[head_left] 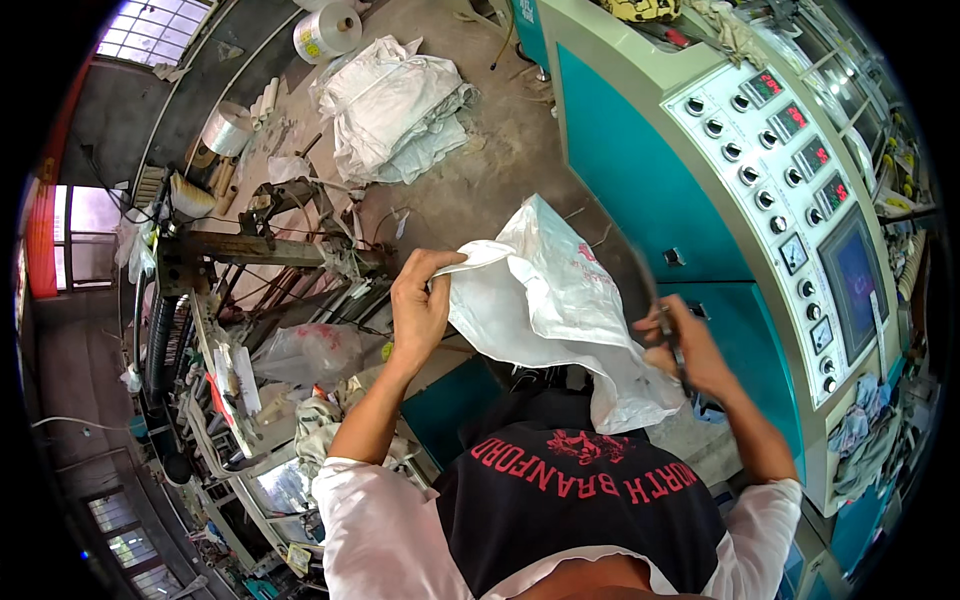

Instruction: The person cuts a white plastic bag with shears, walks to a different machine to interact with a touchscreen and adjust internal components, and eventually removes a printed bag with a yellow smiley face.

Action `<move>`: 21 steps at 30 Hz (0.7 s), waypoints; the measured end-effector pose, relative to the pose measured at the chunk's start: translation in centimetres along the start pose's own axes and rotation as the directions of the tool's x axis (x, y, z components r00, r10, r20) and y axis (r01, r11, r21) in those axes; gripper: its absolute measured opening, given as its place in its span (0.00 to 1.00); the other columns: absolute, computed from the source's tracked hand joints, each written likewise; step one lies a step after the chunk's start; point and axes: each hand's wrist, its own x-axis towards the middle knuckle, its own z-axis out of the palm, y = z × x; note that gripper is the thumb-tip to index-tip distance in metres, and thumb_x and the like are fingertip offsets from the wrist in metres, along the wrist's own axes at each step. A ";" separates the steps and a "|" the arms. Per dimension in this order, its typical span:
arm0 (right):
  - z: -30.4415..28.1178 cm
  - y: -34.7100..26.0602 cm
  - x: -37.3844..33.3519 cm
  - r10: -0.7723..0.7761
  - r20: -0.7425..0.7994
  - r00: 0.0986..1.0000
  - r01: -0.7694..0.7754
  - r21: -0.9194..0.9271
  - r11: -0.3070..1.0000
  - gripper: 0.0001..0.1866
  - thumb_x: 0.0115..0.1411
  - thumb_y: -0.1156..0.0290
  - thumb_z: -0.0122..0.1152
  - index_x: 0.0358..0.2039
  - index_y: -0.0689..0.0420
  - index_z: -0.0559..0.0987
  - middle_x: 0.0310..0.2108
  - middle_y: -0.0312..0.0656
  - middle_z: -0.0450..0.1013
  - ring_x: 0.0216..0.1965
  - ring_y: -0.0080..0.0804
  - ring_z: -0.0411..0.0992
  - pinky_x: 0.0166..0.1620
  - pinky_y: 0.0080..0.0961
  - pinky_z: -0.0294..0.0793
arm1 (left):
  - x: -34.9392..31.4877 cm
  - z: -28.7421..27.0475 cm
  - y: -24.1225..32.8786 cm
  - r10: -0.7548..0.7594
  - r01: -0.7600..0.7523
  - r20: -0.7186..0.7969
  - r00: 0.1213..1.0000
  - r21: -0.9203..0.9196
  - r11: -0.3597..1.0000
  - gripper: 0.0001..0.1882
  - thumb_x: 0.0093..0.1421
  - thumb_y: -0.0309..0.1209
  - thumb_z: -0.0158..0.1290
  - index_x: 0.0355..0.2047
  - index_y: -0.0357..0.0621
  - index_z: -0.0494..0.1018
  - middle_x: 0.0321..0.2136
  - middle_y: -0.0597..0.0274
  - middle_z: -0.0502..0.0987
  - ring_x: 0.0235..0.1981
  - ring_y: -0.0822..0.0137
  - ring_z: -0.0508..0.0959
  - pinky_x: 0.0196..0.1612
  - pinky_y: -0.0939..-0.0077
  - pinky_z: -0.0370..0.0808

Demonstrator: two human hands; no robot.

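A white woven plastic sack (560,285) with faint red print hangs in front of me, its mouth gaping toward my body. My left hand (420,305) pinches the sack's upper left edge between thumb and fingers. At the sack's right side, my right hand (690,345) is closed round a dark, thin, blade-like tool (655,290), smeared by motion. Its exact kind is hard to make out. The sack's lower right corner lies close to the right hand; whether those fingers touch it, I cannot tell.
A teal machine cabinet (640,170) with a knob-covered control panel (770,180) and screen (855,280) stands close on the right. Stacked white sacks (395,105) lie on the floor ahead. Machine frames (270,250) crowd the left; a film roll (328,33) lies far off.
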 end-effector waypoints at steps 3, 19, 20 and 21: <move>4.5 2.2 3.8 -0.021 0.057 0.998 0.028 -0.124 0.992 0.38 0.40 0.50 0.75 0.44 0.57 0.66 0.35 0.47 0.75 0.33 0.38 0.74 0.37 0.30 0.71 | 2.0 -1.2 -2.6 -0.030 0.028 -0.112 0.993 -0.014 0.999 0.13 0.54 0.14 0.45 0.36 0.37 0.76 0.30 0.57 0.73 0.31 0.66 0.73 0.36 0.78 0.68; 25.6 -5.9 44.9 -0.021 0.346 0.938 -0.120 0.383 0.916 0.16 0.50 0.73 0.62 0.39 0.57 0.69 0.22 0.33 0.66 0.24 0.20 0.63 0.29 0.21 0.64 | 13.7 -17.1 -34.6 -0.622 0.573 -0.512 0.593 -0.274 0.772 0.11 0.61 0.29 0.42 0.26 0.34 0.70 0.18 0.72 0.62 0.21 0.79 0.57 0.24 0.81 0.56; 26.5 -7.7 47.1 0.004 0.379 0.925 -0.163 0.387 0.908 0.14 0.51 0.73 0.60 0.38 0.56 0.69 0.23 0.32 0.65 0.25 0.17 0.62 0.29 0.17 0.63 | 14.8 -17.9 -34.1 -0.598 0.579 -0.536 0.596 -0.229 0.783 0.11 0.61 0.28 0.42 0.25 0.34 0.68 0.18 0.73 0.61 0.21 0.79 0.57 0.24 0.81 0.55; 27.4 -8.2 49.4 -0.031 0.413 0.910 -0.141 0.380 0.914 0.14 0.53 0.70 0.62 0.38 0.56 0.69 0.24 0.32 0.66 0.27 0.17 0.63 0.31 0.17 0.64 | 16.2 -18.8 -33.3 -0.573 0.584 -0.558 0.600 -0.183 0.791 0.11 0.62 0.28 0.42 0.24 0.34 0.67 0.18 0.73 0.61 0.22 0.79 0.56 0.24 0.81 0.55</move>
